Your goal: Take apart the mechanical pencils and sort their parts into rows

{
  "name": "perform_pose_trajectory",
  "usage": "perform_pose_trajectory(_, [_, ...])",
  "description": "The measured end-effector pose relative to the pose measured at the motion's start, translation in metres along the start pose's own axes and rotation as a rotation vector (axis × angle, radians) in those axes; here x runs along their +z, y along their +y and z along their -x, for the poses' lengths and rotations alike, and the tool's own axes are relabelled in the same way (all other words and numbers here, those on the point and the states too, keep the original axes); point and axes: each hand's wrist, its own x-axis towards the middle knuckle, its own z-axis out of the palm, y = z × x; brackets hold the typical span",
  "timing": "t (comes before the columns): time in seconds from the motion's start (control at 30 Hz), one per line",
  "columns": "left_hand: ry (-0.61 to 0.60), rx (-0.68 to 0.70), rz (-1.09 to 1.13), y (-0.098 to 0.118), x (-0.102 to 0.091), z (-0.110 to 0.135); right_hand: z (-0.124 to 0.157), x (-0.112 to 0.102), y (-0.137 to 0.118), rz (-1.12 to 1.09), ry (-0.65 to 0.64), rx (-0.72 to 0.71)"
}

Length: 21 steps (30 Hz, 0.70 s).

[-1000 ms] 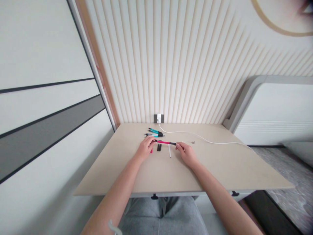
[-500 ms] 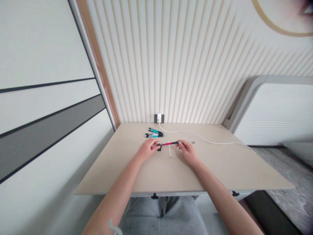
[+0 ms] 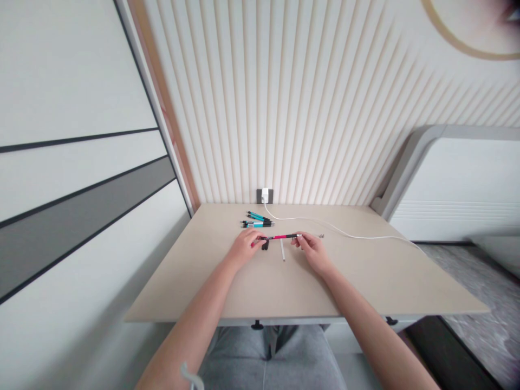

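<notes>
A red and black pen lies level between my two hands, just above the table. My left hand is closed round its left end, where a bit of pink-red shows below the fingers. At the other end, the fingertips of my right hand pinch the pale tip; the exact grip is too small to make out. Small black pieces rest on the table by my left fingers. A thin white tube lies below the pen, between the hands.
Several blue and black pens lie behind my left hand. Tiny metallic bits sit right of my right hand. A white cable crosses the back of the beige table from a plugged-in charger.
The pen has shifted very slightly, its left end now more in line with the rest. Both hands stay in nearly the same place, with small finger movements.
</notes>
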Motion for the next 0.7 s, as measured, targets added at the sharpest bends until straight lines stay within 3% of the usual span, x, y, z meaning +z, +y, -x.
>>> perform_pose_trajectory(0.7, [0.06, -0.036, -0.002, -0.002, 0.001, 0.0, 0.001, 0.004, 0.009, 0.261, -0.01, 0.045])
